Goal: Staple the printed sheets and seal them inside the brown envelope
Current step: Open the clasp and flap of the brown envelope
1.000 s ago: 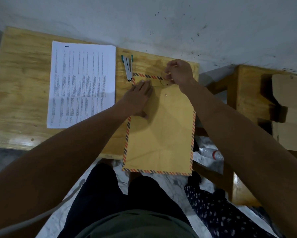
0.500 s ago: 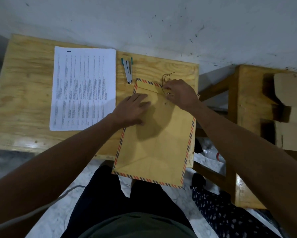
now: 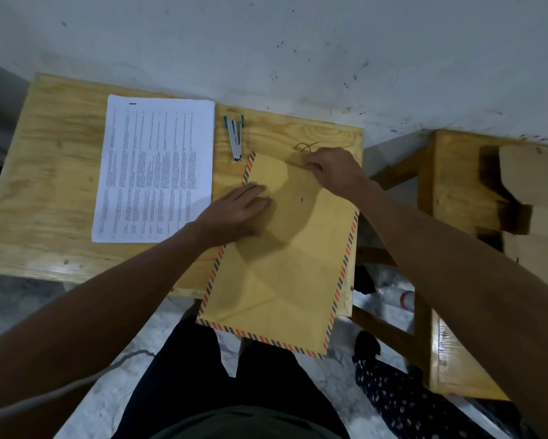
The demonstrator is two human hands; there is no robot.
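the left hand lies flat, fingers spread, pressing the brown striped-edge paper envelope on the wooden table. the right hand pinches the envelope's top edge by a dark string. white printed sheets and a silver stapler lie beyond the left hand.

On the worktop the printed sheets lie left, the stapler just right of them. The envelope lies right of both, its near end overhanging the worktop's front edge.
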